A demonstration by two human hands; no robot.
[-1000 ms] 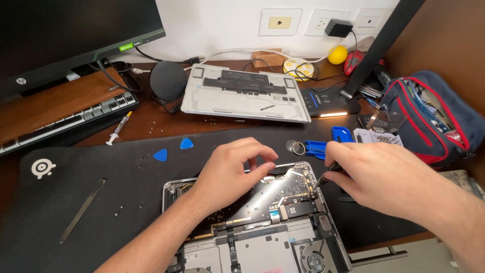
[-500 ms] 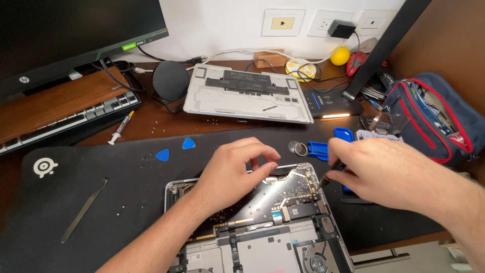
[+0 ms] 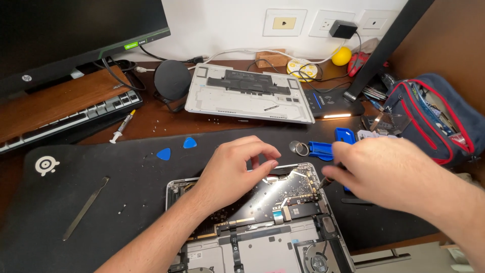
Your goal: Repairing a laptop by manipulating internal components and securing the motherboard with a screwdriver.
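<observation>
Opened silver laptop chassis (image 3: 262, 237): lies bottom-up at the near edge of a large black rubber work mat (image 3: 91, 202) on the brown wooden desk (image 3: 151, 119); circuit board, ribbon cables and a round fan are exposed.

Left hand (image 3: 230, 174): rests palm down on the upper left of the exposed board, fingers curled, fingertips touching the board near the chassis's far edge; grips nothing visible.

Right hand (image 3: 389, 174): closed around a thin dark-tipped screwdriver (image 3: 323, 183), whose tip meets the board's upper right corner.

On the mat: two blue triangular plastic picks (image 3: 175, 149) left of the left hand; flat grey metal pry tool (image 3: 85, 208) far left; blue plastic tool with a metal ring (image 3: 316, 150) just beyond the right hand.

On the desk behind: detached silver laptop bottom cover (image 3: 247, 93), inner side up; round black speaker (image 3: 173, 80) beside it; small syringe (image 3: 123, 126); black keyboard (image 3: 65, 117) beneath a dark monitor (image 3: 76, 30); open navy tool pouch with red trim (image 3: 434, 119) at right; yellow ball (image 3: 342, 55) near the wall sockets.
</observation>
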